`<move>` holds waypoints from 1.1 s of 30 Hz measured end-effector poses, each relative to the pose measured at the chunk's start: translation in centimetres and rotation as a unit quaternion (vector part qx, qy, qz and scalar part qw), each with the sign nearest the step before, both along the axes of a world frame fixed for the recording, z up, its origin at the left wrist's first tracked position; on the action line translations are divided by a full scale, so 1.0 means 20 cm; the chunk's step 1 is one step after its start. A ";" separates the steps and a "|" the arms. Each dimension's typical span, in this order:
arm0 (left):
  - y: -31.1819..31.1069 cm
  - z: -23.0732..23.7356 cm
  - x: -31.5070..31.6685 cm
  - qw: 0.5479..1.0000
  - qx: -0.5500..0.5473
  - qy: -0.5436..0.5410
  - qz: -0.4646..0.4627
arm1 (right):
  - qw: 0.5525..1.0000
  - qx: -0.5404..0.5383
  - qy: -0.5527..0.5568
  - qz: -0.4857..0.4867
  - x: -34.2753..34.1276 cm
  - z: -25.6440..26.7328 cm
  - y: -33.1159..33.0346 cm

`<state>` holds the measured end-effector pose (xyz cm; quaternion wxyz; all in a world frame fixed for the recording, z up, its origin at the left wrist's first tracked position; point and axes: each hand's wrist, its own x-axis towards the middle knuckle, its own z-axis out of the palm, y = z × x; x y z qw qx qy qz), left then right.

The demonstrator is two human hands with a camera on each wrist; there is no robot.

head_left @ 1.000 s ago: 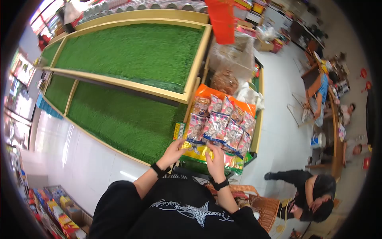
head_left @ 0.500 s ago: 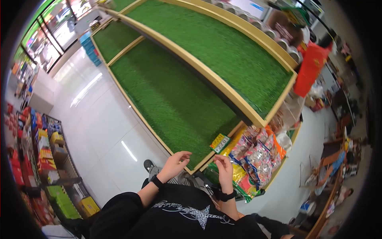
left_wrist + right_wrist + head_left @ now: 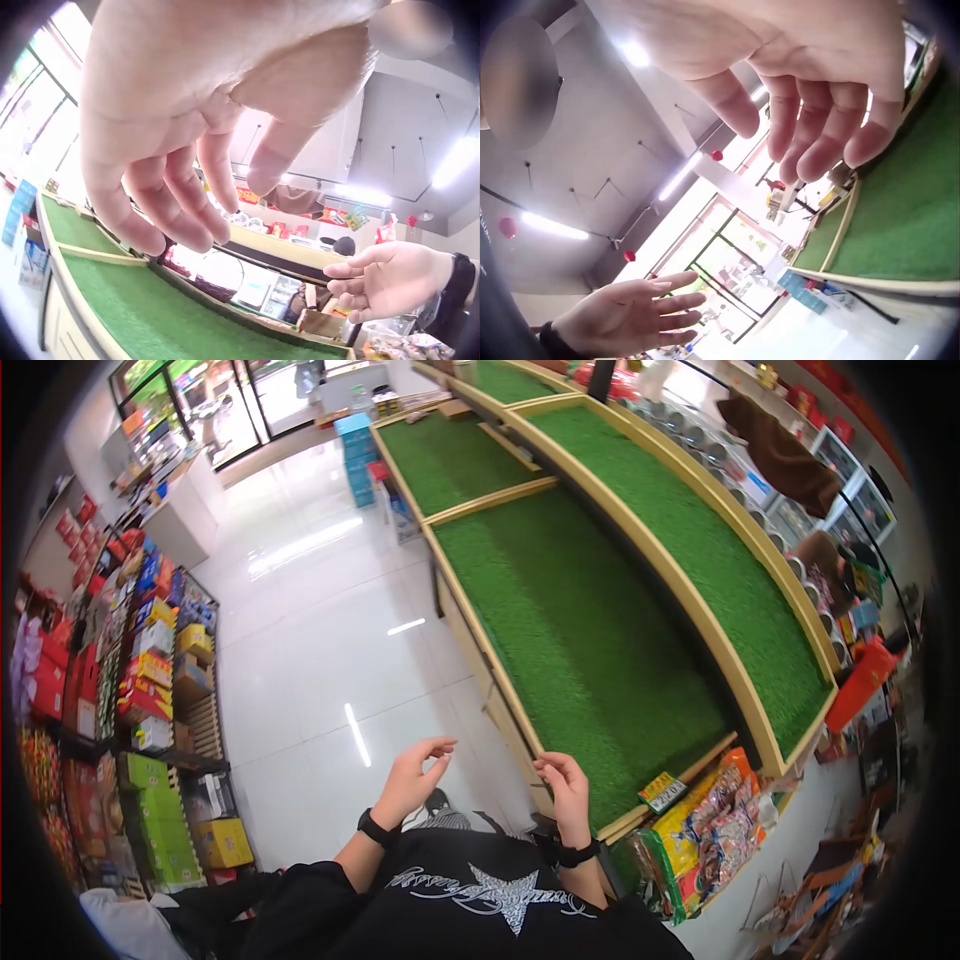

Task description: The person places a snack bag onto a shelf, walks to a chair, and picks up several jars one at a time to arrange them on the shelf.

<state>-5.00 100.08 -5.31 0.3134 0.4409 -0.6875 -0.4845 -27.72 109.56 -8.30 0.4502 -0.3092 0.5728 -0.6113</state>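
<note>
My left hand (image 3: 412, 778) is held over the white floor in front of my body, palm inward, with its fingers loosely bent and nothing in them. A little to its right, my right hand (image 3: 568, 792) hangs at the front edge of a wooden display stand (image 3: 590, 815), likewise holding nothing. Green artificial turf (image 3: 600, 630) lines the stand's lower tier. Nearest the right hand's outer side are a small yellow-green packet (image 3: 662, 792) and packed snack bags (image 3: 738, 815). Both wrist views show relaxed, slightly curled fingers (image 3: 184, 199) without any object.
Goods shelves (image 3: 150, 690) line the left side, with green boxes (image 3: 160, 820) low down. A glossy tiled floor (image 3: 300, 630) runs between them and the stand. Blue boxes (image 3: 357, 460) stand by its far end. A red sheet (image 3: 862, 682) hangs at the right.
The view has swung left, so the stand and snack bags have shifted right. Both hands, earlier close together at the snack bags' near edge, are now away from them and farther apart.
</note>
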 end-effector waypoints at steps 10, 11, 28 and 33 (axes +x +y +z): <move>0.02 -0.06 0.59 0.979 0.031 0.010 0.202 | 0.977 -0.007 0.060 0.206 0.40 0.05 -0.46; 0.03 -0.09 0.62 0.972 0.052 0.025 0.226 | 0.972 -0.005 0.065 0.226 0.41 0.05 -0.49; -0.70 -0.04 0.50 0.949 0.068 0.047 0.305 | 0.952 -0.012 0.130 0.277 0.28 0.11 -1.36; -1.09 0.08 0.29 0.963 0.009 0.058 0.262 | 0.955 -0.028 0.155 0.252 0.08 0.15 -1.72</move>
